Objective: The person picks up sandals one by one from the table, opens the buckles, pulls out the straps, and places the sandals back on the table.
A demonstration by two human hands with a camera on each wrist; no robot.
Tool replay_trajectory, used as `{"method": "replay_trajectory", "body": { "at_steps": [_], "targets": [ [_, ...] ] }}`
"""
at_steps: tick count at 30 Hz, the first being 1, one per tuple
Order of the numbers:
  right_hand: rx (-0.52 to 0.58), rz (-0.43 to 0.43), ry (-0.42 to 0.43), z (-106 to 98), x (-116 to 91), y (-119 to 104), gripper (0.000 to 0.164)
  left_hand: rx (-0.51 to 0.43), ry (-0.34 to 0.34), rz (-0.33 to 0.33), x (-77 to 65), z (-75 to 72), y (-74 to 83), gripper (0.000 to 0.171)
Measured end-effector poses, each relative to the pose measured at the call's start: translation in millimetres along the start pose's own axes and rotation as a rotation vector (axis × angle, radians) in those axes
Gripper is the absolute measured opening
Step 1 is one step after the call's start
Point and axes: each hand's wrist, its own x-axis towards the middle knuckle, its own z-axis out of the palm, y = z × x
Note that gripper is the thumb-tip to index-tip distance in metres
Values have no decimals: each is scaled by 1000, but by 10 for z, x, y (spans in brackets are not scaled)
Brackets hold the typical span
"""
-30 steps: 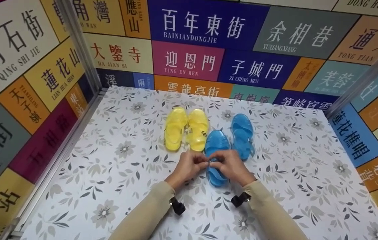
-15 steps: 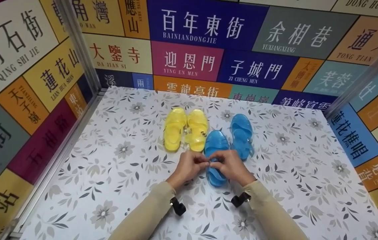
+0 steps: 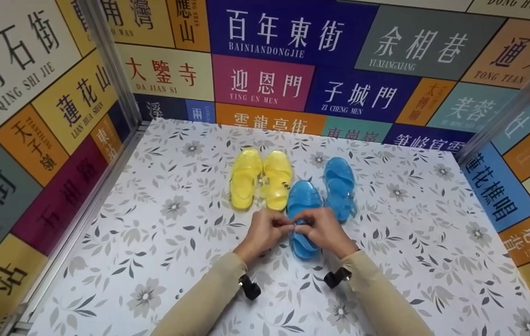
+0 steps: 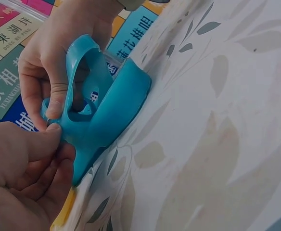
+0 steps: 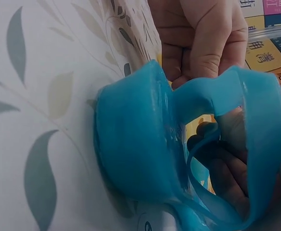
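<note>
A blue jelly sandal (image 3: 304,193) lies on the patterned surface with both hands over its left side. My left hand (image 3: 265,232) pinches the sandal's side near the strap fastening. Its thumb and fingertips show clearly in the left wrist view. My right hand (image 3: 323,228) pinches the sandal's ankle strap (image 4: 84,53) at the same spot, fingertips meeting those of the left. In the right wrist view the sandal's heel (image 5: 131,139) faces the camera and its strap loops upward. The fingers hide the fastening itself, so I cannot tell whether it is buckled.
The other blue sandal (image 3: 339,186) lies just to the right and farther back. A pair of yellow sandals (image 3: 246,179) lies side by side to the left. White floral sheeting (image 3: 152,242) covers the surface. Sign-printed walls (image 3: 265,84) enclose the back and sides.
</note>
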Motion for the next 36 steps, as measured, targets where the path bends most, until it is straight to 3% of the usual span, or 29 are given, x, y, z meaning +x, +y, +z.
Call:
{"method": "replay_trajectory", "body": {
  "at_steps": [10,15,19,36],
  "targets": [
    [3,-6,-9,22,27,-16,13,-1,-23,-20,-22,-14,-40,5],
    [44,14,-7,25,10,-9,14,-44,-67,-50,-46,-21,-70,11],
    [56,14,-3,21,12,-8,14,-67,-65,-58,-51,-31,-80,14],
    [52,-5,6,6,-4,39,13,42,-47,23,-16,-29,10,12]
  ]
}}
